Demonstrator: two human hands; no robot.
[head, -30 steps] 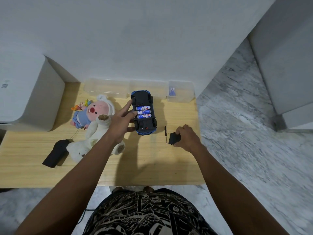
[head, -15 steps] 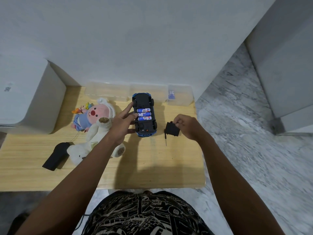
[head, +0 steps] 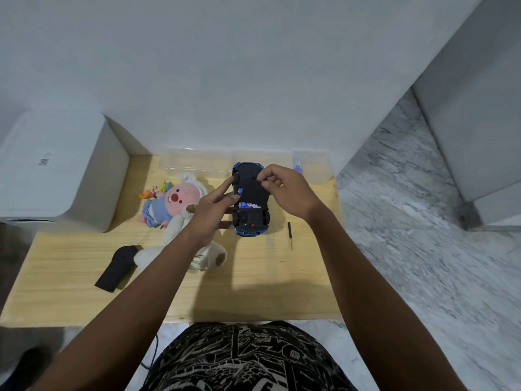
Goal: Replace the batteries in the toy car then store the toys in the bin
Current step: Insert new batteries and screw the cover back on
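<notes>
1. Head view, only one. Toy car (head: 251, 218) lies belly-up on the worktop (head: 267, 277), long axis running away from the person, blue bumper end nearest them.
2. Right hand (head: 287, 190) sits over the far half of the car; its grip is thumb and fingers pinched together on the far edge of the black battery cover (head: 252, 190).
3. Cover lies over the bay but looks not yet seated: battery labels (head: 249, 205) show at its near edge, directly under and on the near side of the right grip.
4. Left hand (head: 215, 206) touches the car's left flank, fingers mostly straight and bracing, not wrapped; grip reads as apart.
5. Key relation, my read: cover's long axis matches the car's, so the right hand, the nearer one, needs to press down and toward the near end to close the gap.
6. Screwdriver (head: 290, 235) lies on the worktop just near and right of the right grip, so the right hand is nearer.
7. Plush toys (head: 174, 204) and black remote (head: 117, 268) lie left of the left grip. Clear bin (head: 194, 165) stands beyond both grips at the wall.
</notes>
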